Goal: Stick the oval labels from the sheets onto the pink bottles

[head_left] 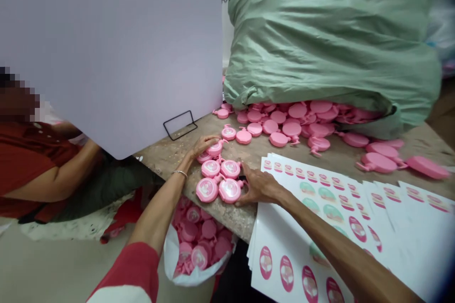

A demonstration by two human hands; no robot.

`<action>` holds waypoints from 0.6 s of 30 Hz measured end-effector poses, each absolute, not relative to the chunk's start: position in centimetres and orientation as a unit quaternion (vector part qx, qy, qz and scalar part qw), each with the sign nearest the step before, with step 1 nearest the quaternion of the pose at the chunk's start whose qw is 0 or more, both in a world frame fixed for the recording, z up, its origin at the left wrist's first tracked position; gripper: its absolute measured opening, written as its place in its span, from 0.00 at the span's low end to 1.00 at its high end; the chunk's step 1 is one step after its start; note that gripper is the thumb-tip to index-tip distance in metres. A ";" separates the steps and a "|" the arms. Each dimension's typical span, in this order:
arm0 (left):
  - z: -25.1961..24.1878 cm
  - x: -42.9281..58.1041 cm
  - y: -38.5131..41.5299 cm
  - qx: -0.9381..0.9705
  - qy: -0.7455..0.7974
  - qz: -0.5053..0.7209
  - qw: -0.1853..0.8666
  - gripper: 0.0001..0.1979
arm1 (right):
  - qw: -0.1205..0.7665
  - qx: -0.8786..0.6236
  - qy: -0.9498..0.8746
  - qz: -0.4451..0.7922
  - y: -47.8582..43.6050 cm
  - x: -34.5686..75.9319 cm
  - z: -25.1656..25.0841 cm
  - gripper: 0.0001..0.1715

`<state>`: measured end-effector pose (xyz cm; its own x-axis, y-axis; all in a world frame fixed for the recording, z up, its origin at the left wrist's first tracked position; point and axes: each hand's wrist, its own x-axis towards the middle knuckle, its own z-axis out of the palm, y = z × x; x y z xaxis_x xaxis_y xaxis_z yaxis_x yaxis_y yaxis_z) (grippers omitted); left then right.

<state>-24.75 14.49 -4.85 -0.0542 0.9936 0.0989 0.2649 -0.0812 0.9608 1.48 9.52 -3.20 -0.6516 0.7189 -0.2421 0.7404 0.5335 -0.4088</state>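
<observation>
A green woven sack [330,42] slumps across the far end of the tabletop [234,218], and a large lilac board [106,47] stands upright at the far left, with a black wire stand [180,125] at its foot. A co-worker in a red shirt [35,170] sits beyond the left edge. Overlapping sheets of printed labels [341,227] cover the near right corner and hang past the near edge. Below that edge, a white plastic bag [172,251] sits open, filled with round pink plastic caps [208,229].

More of these caps spill from under the sack along the far edge and lie scattered toward the right edge. Five labelled caps [216,175] form a tight cluster near the near edge, between the hands. The left hand [204,147] lies on the farthest cap of the cluster, its fingers loosely curved over it; whether they grip, I cannot tell. The right hand [258,187] reaches in beside the labels, fingers open and spread, the fingertips [244,184] touching the nearest right cap. A thin bracelet [179,173] circles the left wrist.
</observation>
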 end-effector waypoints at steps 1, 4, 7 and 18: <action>-5.1 -25.2 13.4 0.567 0.558 0.468 0.384 0.15 | 0.022 0.409 0.881 -0.238 8.8 0.9 -3.2 0.71; -5.6 -26.9 9.3 0.563 0.576 0.469 0.363 0.16 | 0.014 0.394 0.890 -0.228 6.2 -0.7 -3.3 0.64; -6.0 -27.9 4.6 0.550 0.601 0.472 0.336 0.17 | 0.004 0.394 0.895 -0.210 3.6 -2.4 -3.7 0.57; -8.0 -25.4 -5.2 0.501 0.652 0.541 0.175 0.14 | -0.025 0.338 0.935 -0.106 -2.4 -4.6 -5.4 0.32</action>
<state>-25.40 -5.19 -8.03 -0.4361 0.8435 0.3136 0.4644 -0.0876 0.8813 -4.61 -2.39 -5.37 -0.7699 0.6377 -0.0247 0.6270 0.7486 -0.2156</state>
